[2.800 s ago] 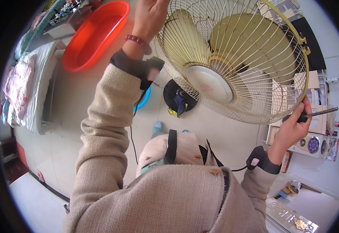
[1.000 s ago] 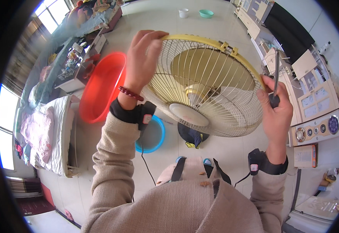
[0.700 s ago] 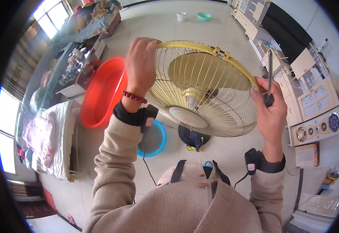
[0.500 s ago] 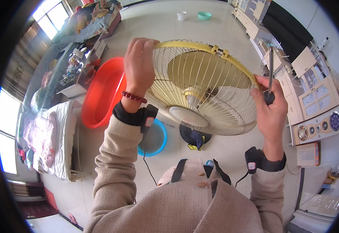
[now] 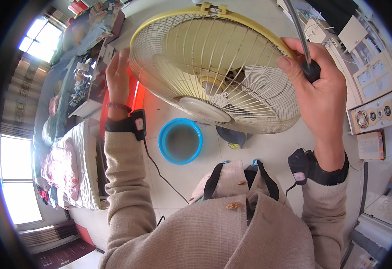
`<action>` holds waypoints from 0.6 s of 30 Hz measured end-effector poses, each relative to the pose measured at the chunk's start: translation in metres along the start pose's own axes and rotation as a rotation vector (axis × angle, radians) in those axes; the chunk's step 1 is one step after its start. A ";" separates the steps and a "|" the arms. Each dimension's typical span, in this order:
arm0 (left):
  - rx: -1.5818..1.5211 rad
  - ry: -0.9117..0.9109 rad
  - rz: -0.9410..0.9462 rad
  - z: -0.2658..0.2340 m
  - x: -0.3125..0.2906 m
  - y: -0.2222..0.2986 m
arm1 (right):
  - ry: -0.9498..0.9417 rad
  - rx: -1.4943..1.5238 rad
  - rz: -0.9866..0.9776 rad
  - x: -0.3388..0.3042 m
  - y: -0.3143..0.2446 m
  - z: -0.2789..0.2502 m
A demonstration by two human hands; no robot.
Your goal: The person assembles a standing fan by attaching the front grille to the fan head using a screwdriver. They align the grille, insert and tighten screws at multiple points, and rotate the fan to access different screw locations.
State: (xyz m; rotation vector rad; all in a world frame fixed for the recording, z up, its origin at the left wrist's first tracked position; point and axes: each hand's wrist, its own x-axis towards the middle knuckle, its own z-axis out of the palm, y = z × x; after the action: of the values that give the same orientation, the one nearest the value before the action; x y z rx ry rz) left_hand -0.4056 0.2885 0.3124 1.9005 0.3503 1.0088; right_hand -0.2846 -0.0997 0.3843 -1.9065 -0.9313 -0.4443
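Observation:
A fan head (image 5: 223,67) is tilted up in front of me, with a yellow rim, a pale wire cage and pale blades inside. My right hand (image 5: 319,85) grips the right side of its rim. A screwdriver (image 5: 311,69) is also in that hand, its black handle against the palm and its metal shaft pointing up. To the left of the cage, my left hand (image 5: 118,78) is raised with its fingers stretched, apart from the rim and holding nothing. The rim's clips (image 5: 211,8) are at the top.
Below the fan a blue basin (image 5: 180,161) stands on the tiled floor, grey inside. Behind my left hand is a red tub (image 5: 140,96). A dark round thing with cloth (image 5: 232,136) lies under the cage. A bed (image 5: 86,157) is on the left; cabinets (image 5: 380,76) line the right.
My left hand has let go of the rim and moved left and down. The fan head, held by my right hand, appears higher and closer, and shifted left. My view has shifted too.

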 end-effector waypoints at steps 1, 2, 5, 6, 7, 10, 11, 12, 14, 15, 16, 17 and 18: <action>0.007 -0.021 -0.021 -0.005 -0.002 -0.011 | -0.011 -0.011 0.007 0.000 -0.001 -0.001; -0.058 -0.053 -0.075 -0.007 -0.004 -0.022 | -0.023 -0.021 0.010 0.000 -0.001 -0.001; -0.226 -0.057 -0.298 -0.011 -0.010 -0.047 | -0.025 -0.016 -0.030 0.001 -0.003 -0.001; -0.267 -0.076 -0.260 -0.011 -0.012 -0.052 | -0.023 -0.016 -0.028 0.002 -0.002 0.000; -0.281 -0.064 -0.289 -0.011 -0.013 -0.056 | -0.014 0.003 -0.051 0.001 -0.003 0.000; -0.328 -0.031 -0.321 -0.008 -0.018 -0.063 | -0.004 0.026 -0.069 -0.001 -0.002 0.002; -0.344 -0.021 -0.323 -0.006 -0.020 -0.064 | -0.006 0.021 -0.085 -0.001 -0.001 0.002; -0.356 -0.025 -0.318 -0.005 -0.020 -0.066 | -0.008 0.015 -0.101 -0.002 -0.001 0.002; -0.381 -0.032 -0.305 -0.003 -0.020 -0.069 | -0.008 0.024 -0.110 -0.002 -0.001 0.002; -0.369 -0.040 -0.304 -0.002 -0.018 -0.071 | -0.007 0.027 -0.113 -0.002 -0.001 0.003; -0.359 -0.050 -0.304 -0.002 -0.016 -0.072 | -0.002 0.030 -0.126 -0.002 -0.002 0.003; -0.347 -0.038 -0.321 -0.002 -0.015 -0.074 | 0.003 0.034 -0.140 -0.003 -0.002 0.004; -0.359 -0.054 -0.313 -0.002 -0.014 -0.075 | 0.008 0.037 -0.154 -0.003 -0.003 0.004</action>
State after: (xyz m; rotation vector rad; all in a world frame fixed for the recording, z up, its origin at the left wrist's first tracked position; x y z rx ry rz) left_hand -0.4036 0.3216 0.2432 1.4915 0.3915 0.7518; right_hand -0.2890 -0.0962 0.3820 -1.8053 -1.0783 -0.5213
